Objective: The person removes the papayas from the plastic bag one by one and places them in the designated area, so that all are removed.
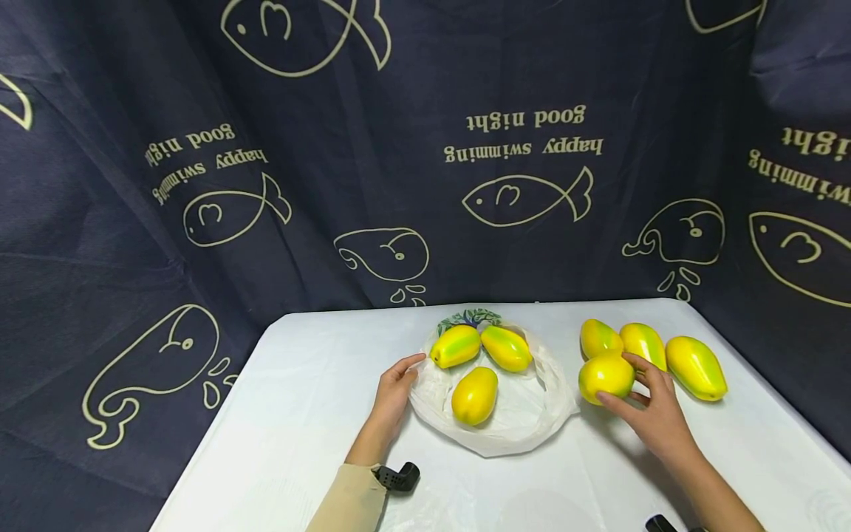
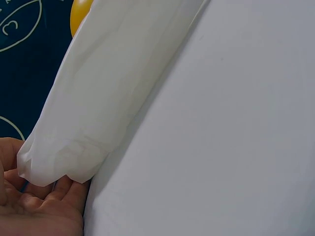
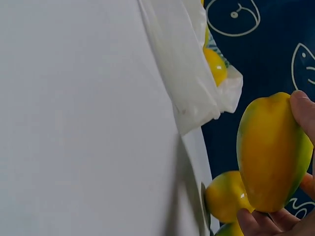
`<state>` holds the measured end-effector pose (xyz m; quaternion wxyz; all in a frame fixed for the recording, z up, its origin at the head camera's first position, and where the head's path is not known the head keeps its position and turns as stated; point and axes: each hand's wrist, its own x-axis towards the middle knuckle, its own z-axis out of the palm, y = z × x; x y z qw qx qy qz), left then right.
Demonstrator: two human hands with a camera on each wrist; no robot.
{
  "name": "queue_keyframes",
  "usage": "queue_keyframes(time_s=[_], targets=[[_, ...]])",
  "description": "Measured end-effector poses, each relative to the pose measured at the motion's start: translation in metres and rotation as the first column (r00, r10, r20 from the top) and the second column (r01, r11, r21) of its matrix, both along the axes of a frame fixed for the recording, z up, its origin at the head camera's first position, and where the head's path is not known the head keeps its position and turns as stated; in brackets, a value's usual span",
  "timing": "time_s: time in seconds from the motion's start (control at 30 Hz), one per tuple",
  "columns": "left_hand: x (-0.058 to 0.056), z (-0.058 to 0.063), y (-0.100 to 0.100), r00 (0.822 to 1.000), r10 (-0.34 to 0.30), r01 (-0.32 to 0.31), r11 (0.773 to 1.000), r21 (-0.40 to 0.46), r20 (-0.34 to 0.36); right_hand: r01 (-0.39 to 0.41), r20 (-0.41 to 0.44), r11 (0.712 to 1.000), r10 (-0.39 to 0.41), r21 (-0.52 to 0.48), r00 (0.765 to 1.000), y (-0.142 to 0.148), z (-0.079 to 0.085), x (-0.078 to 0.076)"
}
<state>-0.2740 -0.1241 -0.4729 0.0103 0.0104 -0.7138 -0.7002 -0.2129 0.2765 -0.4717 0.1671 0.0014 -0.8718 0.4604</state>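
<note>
My right hand (image 1: 654, 414) holds a yellow papaya (image 1: 606, 377) between thumb and fingers, to the right of a white plastic bag (image 1: 495, 442). In the right wrist view this papaya (image 3: 273, 152) shows a green flank, and its lower end sits on the fingers. The bag lies spread open with its rim folded outward, three papayas inside; one is the papaya (image 1: 475, 396) nearest the front. My left hand (image 1: 394, 391) grips the bag's left rim; in the left wrist view the rim (image 2: 59, 167) dips between the fingers.
Behind the held fruit, three more papayas lie on the white table: a left one (image 1: 600, 338), a middle one (image 1: 643, 344) and a right one (image 1: 696, 368). A green tree print (image 1: 469, 318) shows at the bag's back. A dark fish-patterned curtain (image 1: 372, 148) hangs behind the table.
</note>
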Motion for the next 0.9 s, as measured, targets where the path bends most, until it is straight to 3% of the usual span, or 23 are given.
queue_keyframes(time_s=[0.6, 0.9], targets=[[0.002, 0.003, -0.003, 1.000, -0.024, 0.024, 0.999, -0.024, 0.004, 0.151, 0.034, 0.986, -0.153, 0.066, 0.988, 0.028, -0.013, 0.009], [0.003, 0.005, -0.002, 1.000, -0.025, 0.025, 0.999, -0.023, -0.003, 0.170, 0.031, 0.984, -0.172, 0.063, 0.985, 0.035, -0.017, 0.009]])
